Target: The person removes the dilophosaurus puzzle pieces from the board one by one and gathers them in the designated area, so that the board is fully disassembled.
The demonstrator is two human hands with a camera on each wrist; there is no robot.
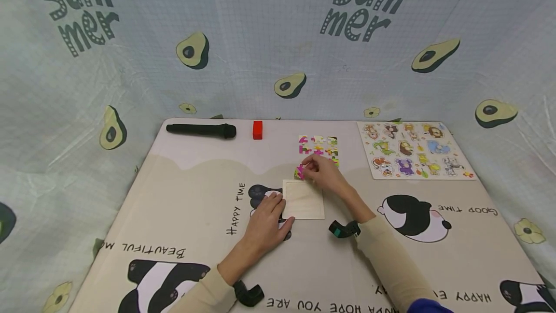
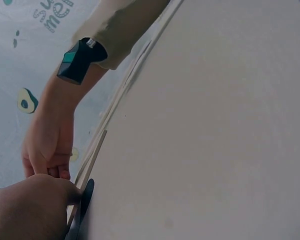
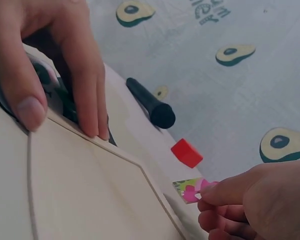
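A pale wooden puzzle tray (image 1: 304, 200) with a thin raised rim lies on the table. My left hand (image 1: 266, 220) rests at its left edge, fingers fairly straight, fingertips touching the rim in the right wrist view. Beyond the tray's far edge, my right hand (image 1: 322, 173) pinches a pink and green puzzle piece (image 3: 188, 190) between thumb and finger. Several colourful puzzle pieces (image 1: 318, 140) stand in rows just behind that hand, which hides some of them. In the left wrist view, the right hand (image 2: 47, 142) shows past the left one, and the piece is hidden.
A black microphone (image 1: 201, 130) and a red block (image 1: 257, 130) lie along the table's back edge. To the right at the back is a board with animal pictures (image 1: 417, 151). A printed cloth wall (image 1: 243, 23) rises behind the table.
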